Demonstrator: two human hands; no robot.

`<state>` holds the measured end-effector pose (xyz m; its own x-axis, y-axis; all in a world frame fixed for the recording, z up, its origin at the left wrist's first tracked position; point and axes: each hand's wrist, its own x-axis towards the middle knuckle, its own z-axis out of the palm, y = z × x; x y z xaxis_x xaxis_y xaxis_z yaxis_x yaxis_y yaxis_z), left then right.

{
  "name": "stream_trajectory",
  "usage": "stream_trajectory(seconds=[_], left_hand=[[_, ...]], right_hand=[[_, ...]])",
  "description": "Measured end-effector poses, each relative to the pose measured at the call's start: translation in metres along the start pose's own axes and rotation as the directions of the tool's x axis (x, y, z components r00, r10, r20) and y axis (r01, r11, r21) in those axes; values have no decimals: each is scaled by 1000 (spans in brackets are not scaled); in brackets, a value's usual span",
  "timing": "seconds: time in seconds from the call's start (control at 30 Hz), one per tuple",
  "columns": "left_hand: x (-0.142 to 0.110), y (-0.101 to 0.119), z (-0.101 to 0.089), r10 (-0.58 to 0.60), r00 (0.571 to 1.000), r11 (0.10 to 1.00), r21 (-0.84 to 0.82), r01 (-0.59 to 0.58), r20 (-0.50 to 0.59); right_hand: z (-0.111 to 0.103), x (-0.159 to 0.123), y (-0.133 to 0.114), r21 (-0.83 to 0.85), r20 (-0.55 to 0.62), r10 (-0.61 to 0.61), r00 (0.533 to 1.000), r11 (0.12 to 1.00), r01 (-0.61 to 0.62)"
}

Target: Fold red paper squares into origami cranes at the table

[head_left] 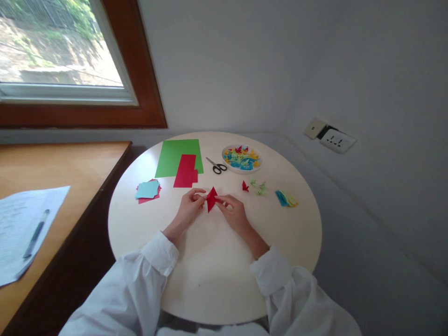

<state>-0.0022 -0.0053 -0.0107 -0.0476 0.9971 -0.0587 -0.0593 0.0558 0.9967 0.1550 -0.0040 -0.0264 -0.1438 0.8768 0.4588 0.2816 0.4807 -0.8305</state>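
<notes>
Between my two hands is a small folded piece of red origami paper (212,199), diamond-shaped and held upright above the round white table (213,280). My left hand (191,207) pinches its left side between thumb and fingers. From the right, my right hand (233,211) grips the other side with thumb and forefinger. Beyond the hands lie red paper strips (184,171) on a green sheet (178,145). Black-handled scissors (217,167) rest beside that sheet. A small finished red paper figure (245,186) and several pale green ones (259,187) lie right of my right hand.
A white plate (227,167) full of colourful folded paper figures stands at the back. Stacked light blue and red squares (147,190) lie left; blue and yellow folded papers (286,199) lie right. A wooden desk (91,163) holds written sheets (21,219) and a pen (36,234).
</notes>
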Motion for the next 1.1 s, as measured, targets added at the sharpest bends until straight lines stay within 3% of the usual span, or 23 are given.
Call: stream_trajectory(seconds=[0.23, 0.57, 0.7, 0.87, 1.1], left_hand=[[2, -4, -1, 77, 996, 992, 101, -81, 40], [1, -3, 0, 166, 984, 978, 121, -173, 66], [0, -2, 2, 151, 984, 984, 84, -159, 95], [-1, -4, 3, 137, 980, 986, 79, -150, 143], [3, -7, 0, 213, 969, 965, 124, -229, 126]], right_hand=[[-1, 0, 0, -48, -45, 14, 999, 999, -16], [-1, 1, 2, -80, -99, -16, 995, 997, 8], [-2, 1, 4, -103, -159, -20, 987, 995, 3], [-1, 1, 5, -70, -136, -17, 991, 998, 8], [-1, 1, 3, -12, -88, 16, 996, 1000, -17]])
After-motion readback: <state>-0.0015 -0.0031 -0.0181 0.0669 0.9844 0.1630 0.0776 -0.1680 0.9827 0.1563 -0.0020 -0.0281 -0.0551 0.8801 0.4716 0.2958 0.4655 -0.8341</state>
